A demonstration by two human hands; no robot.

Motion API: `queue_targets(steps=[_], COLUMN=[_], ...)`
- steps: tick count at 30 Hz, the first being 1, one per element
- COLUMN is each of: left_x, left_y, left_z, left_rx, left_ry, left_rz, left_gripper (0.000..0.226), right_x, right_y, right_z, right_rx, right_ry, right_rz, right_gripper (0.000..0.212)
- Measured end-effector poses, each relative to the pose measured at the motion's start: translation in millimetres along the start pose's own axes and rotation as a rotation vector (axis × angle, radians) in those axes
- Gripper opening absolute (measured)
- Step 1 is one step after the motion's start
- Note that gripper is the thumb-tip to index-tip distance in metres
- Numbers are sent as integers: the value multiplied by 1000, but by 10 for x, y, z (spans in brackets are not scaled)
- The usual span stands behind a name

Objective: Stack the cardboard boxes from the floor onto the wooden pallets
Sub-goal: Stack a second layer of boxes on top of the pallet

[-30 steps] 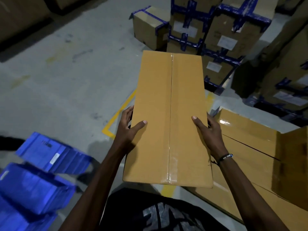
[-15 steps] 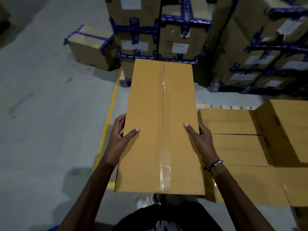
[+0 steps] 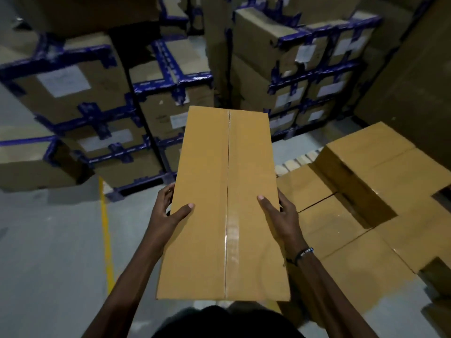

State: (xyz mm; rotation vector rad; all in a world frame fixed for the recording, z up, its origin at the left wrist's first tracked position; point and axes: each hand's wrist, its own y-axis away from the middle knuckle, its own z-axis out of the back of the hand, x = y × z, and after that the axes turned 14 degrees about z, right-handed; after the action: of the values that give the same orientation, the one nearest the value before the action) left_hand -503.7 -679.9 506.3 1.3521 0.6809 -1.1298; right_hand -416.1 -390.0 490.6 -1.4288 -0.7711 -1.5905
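The left hand (image 3: 168, 215) holds the left side of a long cardboard box (image 3: 224, 203), thumb on top and fingers tucked down the side. The right hand (image 3: 280, 213) holds the right side the same way. The box is up in the air in front of the person, flat side up, with a strip of clear tape down its middle.

Some of the job looks done. Down on the right, plain brown boxes (image 3: 366, 215) already lie packed together, and one more box sits on top of them at the far end. Pale wooden slats of a pallet (image 3: 296, 162) peek out at the far edge of that stack. The box in the hands is not on the stack yet, so it still has to go there. I cannot tell how many boxes are left on the floor.

The floor (image 3: 48, 252) is gray and smooth, with a yellow line (image 3: 106, 228) painted on it. Behind stand tall piles of boxes with blue tape (image 3: 97, 113) and white labels. The room is dim, like a big storeroom.
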Motion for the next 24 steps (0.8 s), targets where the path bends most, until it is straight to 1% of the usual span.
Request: queue_targets(steps=[5,9,12,14,16,18,21,24], left_x=[-497,-776,-965,-1069,-1186,-1347,-1542,-1627], left_y=[-834,-1578,-2155,-2543,-2904,-3188,-3512,-3813], left_z=[-195,-369,-542,-645,-748,-869,-1055,-1238], left_rx=[151,299,436,499,587,684,803,884], left_ry=[-60,-110,-168,-229,-272,-305,-371,-428], left_rz=[-5,12,-30,-57,-85,-95,-112,-120], left_gripper=[61,65,63,63,65,65,65,69], right_x=[46,-24,-70,-92,-139,-155,-156,-156], right_y=[-474,-798,-1009,-1158,-1288,-1402,-1494,-1532], right_z=[-14,-81,-196,-296,-399,-510,-669,-829], right_rx=[-157,-319,-452,-554,-635,-708,-858,-982], right_ry=[37,31,38,75,109,118,144,166], right_rz=[-30,-99,-128,-161,-183,-202,-237,-287], right_gripper=[51,61,66,67,73,77,75,79])
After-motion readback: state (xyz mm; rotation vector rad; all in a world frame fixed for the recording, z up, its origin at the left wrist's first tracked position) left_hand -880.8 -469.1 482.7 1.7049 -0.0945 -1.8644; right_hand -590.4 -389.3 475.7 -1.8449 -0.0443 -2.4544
